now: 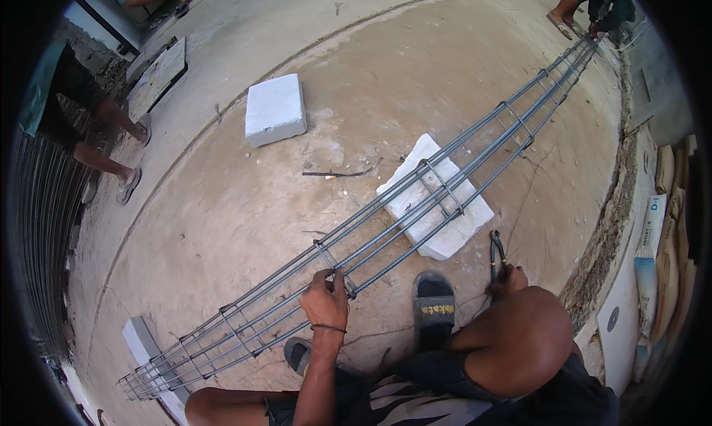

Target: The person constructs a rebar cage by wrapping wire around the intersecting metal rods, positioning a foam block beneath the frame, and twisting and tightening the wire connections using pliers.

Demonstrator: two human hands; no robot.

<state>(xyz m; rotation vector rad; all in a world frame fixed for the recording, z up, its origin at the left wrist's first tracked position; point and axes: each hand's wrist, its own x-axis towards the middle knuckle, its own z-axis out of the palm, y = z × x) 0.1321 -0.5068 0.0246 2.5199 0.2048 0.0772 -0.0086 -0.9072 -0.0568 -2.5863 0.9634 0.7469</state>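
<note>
A long rebar cage (371, 255) of steel bars and square stirrups runs slantwise from the lower left to the far upper right. My left hand (325, 301) is closed, its thumb and fingers pinching the cage at a stirrup near the middle. Whether a tie wire is in that pinch is too small to tell. To the right, beside my bent knee, my right hand (512, 279) grips dark-jawed pincers (495, 248), jaws pointing away from me. The knee partly hides this hand. Beneath the cage lies a white block (445, 229).
Another white block (275, 108) stands farther off, near a dark strip (337, 174) on the floor. A pale block (144, 344) lies under the cage's near end. A co-worker (612, 10) crouches at its far end; another person (96, 122) stands left. Sacks (664, 255) line the right.
</note>
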